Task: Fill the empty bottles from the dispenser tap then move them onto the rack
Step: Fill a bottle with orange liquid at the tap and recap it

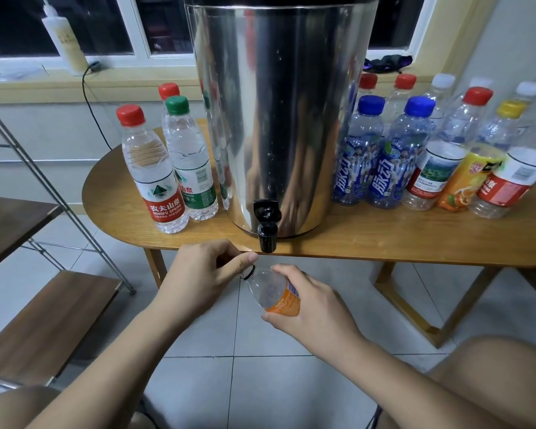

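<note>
A clear bottle with an orange label (271, 294) is held tilted below the table edge, its neck pointing up and left. My right hand (317, 308) grips its body around the label. My left hand (203, 274) curls its fingers and thumb around the bottle's mouth, where a black ring shows; the cap itself is hidden under the fingers. The black tap (267, 226) of the steel dispenser (279, 103) hangs just above and right of the mouth. The rack (44, 320), with wooden shelves in a metal frame, stands at the left.
The dispenser stands on a wooden table (384, 243). To its left stand three capped bottles holding water (155, 171). To its right stand several capped bottles (384, 156). The floor below is tiled. My knees show at the bottom corners.
</note>
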The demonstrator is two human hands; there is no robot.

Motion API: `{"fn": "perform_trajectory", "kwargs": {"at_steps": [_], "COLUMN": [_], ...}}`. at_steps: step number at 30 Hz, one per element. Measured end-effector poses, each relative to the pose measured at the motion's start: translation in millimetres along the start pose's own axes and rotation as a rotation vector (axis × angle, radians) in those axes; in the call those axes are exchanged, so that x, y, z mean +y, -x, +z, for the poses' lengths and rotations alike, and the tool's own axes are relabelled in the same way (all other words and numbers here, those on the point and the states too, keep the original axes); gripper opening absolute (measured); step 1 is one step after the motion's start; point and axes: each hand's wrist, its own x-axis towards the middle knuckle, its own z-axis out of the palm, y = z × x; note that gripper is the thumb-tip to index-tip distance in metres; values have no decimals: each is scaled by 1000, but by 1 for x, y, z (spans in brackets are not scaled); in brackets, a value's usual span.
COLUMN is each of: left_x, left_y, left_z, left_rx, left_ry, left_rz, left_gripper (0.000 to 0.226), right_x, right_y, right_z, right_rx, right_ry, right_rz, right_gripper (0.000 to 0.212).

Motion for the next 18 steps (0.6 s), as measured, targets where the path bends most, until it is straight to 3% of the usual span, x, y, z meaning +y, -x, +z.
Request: {"fn": "perform_trajectory", "kwargs": {"at_steps": [7, 13, 18], "left_x": [-22, -36, -29], "left_y": [-17, -28, -29], "left_z": [-15, -2, -8], "left_rx": [143, 122, 150], "left_ry": [-111, -178, -87], "left_rz": [31, -1, 7], "left_gripper": [16, 29, 34], "right_x": [2, 5, 9], "right_y": [-1, -1, -2], "right_z": [-1, 4, 3], "right_rx": [-12, -98, -87], "right_ry": [-55, -88, -91], "right_rz": [52, 123, 119], "right_gripper": [77, 78, 76]}}
